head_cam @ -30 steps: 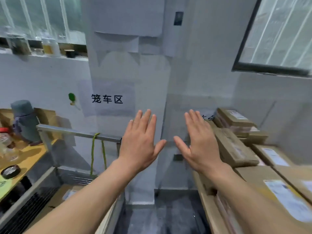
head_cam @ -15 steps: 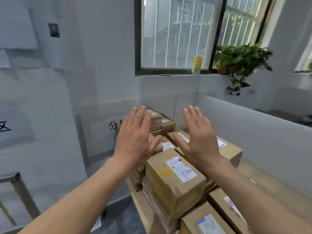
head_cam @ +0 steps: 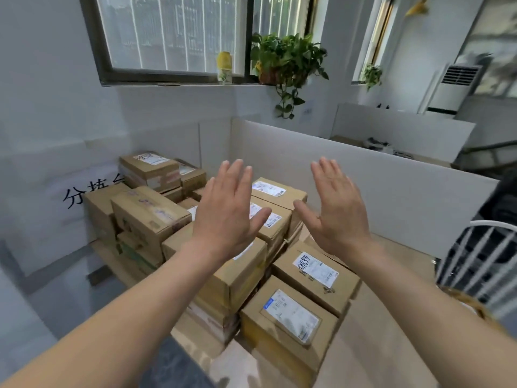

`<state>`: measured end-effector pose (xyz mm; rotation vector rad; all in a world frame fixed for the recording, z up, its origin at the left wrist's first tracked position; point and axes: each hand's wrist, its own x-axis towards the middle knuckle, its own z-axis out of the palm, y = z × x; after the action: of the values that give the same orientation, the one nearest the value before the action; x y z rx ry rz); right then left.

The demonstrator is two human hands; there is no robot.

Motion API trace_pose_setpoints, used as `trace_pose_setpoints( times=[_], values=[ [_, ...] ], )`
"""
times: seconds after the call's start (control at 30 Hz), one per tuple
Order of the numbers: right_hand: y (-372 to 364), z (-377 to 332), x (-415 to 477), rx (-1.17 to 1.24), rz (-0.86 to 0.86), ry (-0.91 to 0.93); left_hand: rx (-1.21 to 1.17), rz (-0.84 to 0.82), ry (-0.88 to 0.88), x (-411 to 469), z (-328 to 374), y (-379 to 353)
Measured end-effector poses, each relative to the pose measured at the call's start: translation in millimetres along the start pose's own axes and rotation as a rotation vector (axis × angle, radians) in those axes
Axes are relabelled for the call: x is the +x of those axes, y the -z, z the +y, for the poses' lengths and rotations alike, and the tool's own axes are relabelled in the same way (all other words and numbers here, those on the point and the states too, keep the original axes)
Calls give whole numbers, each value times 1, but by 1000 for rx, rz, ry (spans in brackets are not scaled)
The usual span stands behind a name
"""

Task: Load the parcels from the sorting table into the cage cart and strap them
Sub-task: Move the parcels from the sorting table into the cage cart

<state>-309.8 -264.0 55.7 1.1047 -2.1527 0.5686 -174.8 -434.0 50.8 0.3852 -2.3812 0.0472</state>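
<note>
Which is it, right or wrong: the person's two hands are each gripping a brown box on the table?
Wrong. The head view shows the left hand and the right hand open, fingers straight, held up in front of the brown boxes on the table. Neither grips a box.

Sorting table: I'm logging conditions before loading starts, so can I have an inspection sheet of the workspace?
Surface: sorting table, tan top, bare strip right of the stacks.
Job's things: cardboard parcels stacked in layers, many with shipping labels facing up; cage cart and straps not in view.
Clutter: white wire frame at the right edge.
Grippers: left hand and right hand both open and flat, raised above the parcels, holding nothing.
Cables: nothing seen.
Surroundings: white partition behind the table, window, potted plant and yellow-topped jar on the sill, air conditioner.
</note>
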Motion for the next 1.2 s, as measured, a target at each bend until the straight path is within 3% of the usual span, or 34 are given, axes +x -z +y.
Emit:
trace_pose_setpoints(
  times=[0.33, 0.73, 1.0, 1.2],
  values=[
    [-32, 43, -61, 62, -161, -114, -112, -152, 6, -35, 38, -57],
    [-111, 102, -124, 138, -633, -178, -131, -402, 203, -106, 76, -138],
    [-146, 108, -160, 154, -948, -53, -170, -630, 433, -155, 100, -176],
    [-158, 99, -160, 67, -973, 86, -167, -674, 534, -187, 109, -185]
  ],
)
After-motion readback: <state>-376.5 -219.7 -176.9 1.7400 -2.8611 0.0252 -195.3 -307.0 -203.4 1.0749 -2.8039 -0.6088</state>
